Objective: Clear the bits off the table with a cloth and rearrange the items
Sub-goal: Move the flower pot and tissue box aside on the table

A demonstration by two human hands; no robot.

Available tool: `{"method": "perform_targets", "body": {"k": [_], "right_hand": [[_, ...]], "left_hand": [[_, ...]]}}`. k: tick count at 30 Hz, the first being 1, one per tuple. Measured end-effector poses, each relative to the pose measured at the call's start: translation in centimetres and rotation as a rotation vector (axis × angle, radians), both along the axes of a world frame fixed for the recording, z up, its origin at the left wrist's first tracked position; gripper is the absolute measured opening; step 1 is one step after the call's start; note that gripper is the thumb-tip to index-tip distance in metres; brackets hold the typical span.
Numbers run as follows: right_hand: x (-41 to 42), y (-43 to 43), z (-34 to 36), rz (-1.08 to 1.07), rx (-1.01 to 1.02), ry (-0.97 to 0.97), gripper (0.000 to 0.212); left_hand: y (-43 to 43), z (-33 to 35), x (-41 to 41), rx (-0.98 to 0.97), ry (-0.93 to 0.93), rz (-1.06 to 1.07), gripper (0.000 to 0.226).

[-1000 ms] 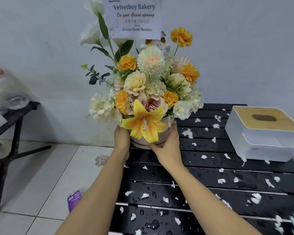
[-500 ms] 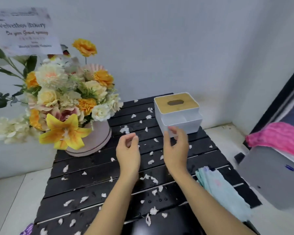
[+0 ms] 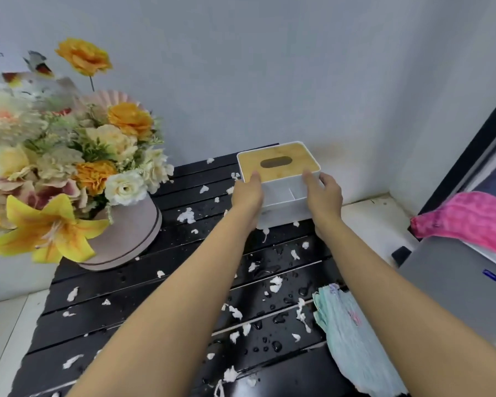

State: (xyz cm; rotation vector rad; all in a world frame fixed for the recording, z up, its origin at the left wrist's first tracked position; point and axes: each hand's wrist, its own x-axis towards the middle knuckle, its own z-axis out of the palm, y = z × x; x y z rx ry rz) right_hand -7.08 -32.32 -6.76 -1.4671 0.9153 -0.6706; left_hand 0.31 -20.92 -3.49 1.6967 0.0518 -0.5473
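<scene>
Change: half a second ago my hands were short of the tissue box [image 3: 278, 179]; now they have reached it.
Left hand [image 3: 247, 193]: clasps its left side.
Right hand [image 3: 324, 193]: clasps its right side.
Meaning: I judge rearranging has begun; wiping not yet.
Box: white, bamboo lid, at one o'clock on the table [image 3: 143, 293].
Bits [image 3: 275, 283]: white scraps, scattered, wet.
Cloth [image 3: 352, 339]: pale green, five o'clock.
Flower box [image 3: 126, 233]: ten o'clock.
</scene>
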Motion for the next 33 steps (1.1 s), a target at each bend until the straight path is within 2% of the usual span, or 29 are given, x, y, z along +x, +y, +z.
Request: {"method": "perform_targets", "body": {"k": [6, 8, 10, 12, 17, 23, 25, 27, 29, 33], "right_hand": [[-2.4, 3.8, 0.8, -0.057, 0.029, -0.124, 0.055], [-3.8, 6.3, 1.8, -0.015, 0.033, -0.176, 0.048], [-5.3, 9.1, 2.9, 0.058, 0.03, -0.206, 0.04], [-6.5, 12.1, 3.4, 0.157, 0.014, -0.208, 0.041], [-8.8, 19.5, 2.6, 0.452, -0.002, -0.129, 0.051], [-10.6, 27.8, 0.9, 0.749, 0.023, -0.082, 0.058], [-10.8, 29.7, 0.6, 0.805, 0.016, -0.086, 0.057], [-11.0, 31.2, 0.4, 0.826, 0.013, -0.086, 0.058], [-11.1, 32.2, 0.2, 0.826, 0.01, -0.089, 0.055], [-11.3, 32.9, 0.6, 0.81, -0.013, -0.054, 0.063]], "left_hand": [[2.8, 0.9, -2.7, -0.022, -0.033, -0.002, 0.051], [5.4, 1.7, -3.7, -0.028, -0.07, 0.011, 0.048], [8.7, 2.7, -4.7, -0.022, -0.106, 0.045, 0.047], [12.5, 3.5, -5.6, -0.003, -0.126, 0.075, 0.047], [22.4, 4.8, -8.2, 0.049, -0.161, 0.12, 0.023], [32.5, 3.1, -9.0, 0.115, -0.101, 0.197, 0.03], [34.8, 2.4, -8.7, 0.138, -0.092, 0.212, 0.041], [36.7, 0.9, -8.0, 0.139, -0.058, 0.243, 0.051], [38.4, -1.7, -7.1, 0.136, -0.042, 0.267, 0.049], [39.3, -3.0, -7.9, 0.122, -0.026, 0.277, 0.074]]}}
